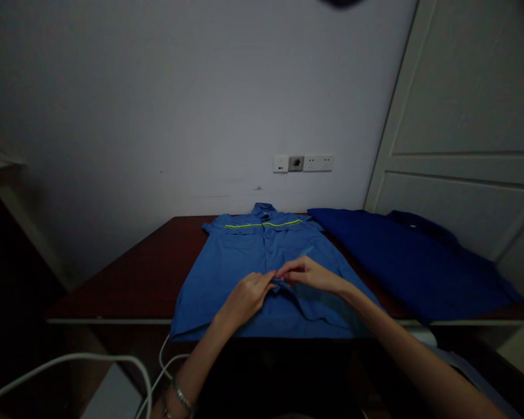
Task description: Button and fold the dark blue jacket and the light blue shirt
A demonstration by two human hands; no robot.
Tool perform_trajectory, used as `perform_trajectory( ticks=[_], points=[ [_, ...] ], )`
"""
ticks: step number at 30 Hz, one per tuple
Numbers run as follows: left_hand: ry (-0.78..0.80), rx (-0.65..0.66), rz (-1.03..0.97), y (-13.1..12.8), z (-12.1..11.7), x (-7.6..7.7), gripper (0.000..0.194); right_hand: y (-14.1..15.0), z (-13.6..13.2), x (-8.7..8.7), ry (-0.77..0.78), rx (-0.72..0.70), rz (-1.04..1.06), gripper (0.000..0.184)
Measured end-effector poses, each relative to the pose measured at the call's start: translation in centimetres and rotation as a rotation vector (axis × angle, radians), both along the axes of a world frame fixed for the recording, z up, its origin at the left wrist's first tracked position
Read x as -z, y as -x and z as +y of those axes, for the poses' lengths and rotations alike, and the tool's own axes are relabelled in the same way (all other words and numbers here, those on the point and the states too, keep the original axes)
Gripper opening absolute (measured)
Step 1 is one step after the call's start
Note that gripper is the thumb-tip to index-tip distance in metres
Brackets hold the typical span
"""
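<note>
A blue short-sleeved work shirt [240, 262] lies spread on the dark red table, collar toward the wall, with a yellow-green stripe across its chest. Its lower hem hangs over the front edge. My left hand [251, 294] is closed on the front opening of the shirt, lifting the cloth a little. Right beside it, my right hand [305, 273] pinches the same placket with thumb and forefinger. The fingertips of both hands nearly meet; whether a button sits between them is too small to tell.
A darker blue garment [375, 250] lies on the right of the table [144, 267]. Behind are a wall with power sockets [318, 163] and a white panelled door [463, 116]. White cables [113, 356] loop below the front edge at the left.
</note>
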State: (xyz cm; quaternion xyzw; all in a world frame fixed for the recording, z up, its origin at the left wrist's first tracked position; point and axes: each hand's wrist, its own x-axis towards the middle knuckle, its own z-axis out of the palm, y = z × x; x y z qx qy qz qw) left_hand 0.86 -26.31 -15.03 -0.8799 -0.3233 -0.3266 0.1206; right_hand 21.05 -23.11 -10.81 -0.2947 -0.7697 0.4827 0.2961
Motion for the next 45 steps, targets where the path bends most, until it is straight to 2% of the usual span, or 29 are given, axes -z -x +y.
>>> perform_trajectory(
  ticks=[4, 12, 19, 25, 29, 33, 38, 43, 45],
  points=[
    [-0.051, -0.005, 0.011, 0.1, 0.1, 0.1, 0.028, 0.5, 0.4, 0.7, -0.103, 0.073, -0.013, 0.025],
    [-0.15, -0.027, 0.037, 0.3, 0.3, 0.6, 0.027, 1.1, 0.9, 1.5, -0.107, 0.11, -0.047, 0.025],
    [-0.228, -0.02, 0.026, 0.2, 0.3, 0.7, 0.025, 1.3, 0.3, 1.1, -0.119, 0.131, -0.066, 0.021],
    [-0.263, -0.021, 0.015, 0.2, 0.2, 0.6, 0.021, 1.6, -0.7, 0.0, -0.214, 0.18, -0.109, 0.013],
    [-0.299, -0.031, 0.025, 0.4, 0.2, 0.7, 0.02, 1.6, -1.0, -0.3, -0.253, 0.162, -0.161, 0.01],
    [-0.304, -0.039, 0.025, 0.4, 0.3, 0.8, 0.02, 1.4, -1.0, -0.4, -0.358, 0.153, -0.184, 0.01],
    [-0.252, -0.03, 0.058, 0.3, 0.1, 0.3, 0.022, 1.2, -1.0, -1.0, -0.542, 0.107, -0.33, 0.01],
    [-0.004, -0.025, -0.001, 0.5, -1.1, -1.0, 0.017, 1.2, -1.9, -2.1, -0.799, 0.079, -0.613, 0.011],
    [0.105, -0.002, -0.071, 0.5, -1.6, -1.4, 0.027, 1.4, -2.3, -2.4, -0.867, 0.04, -0.702, 0.012]
  ],
)
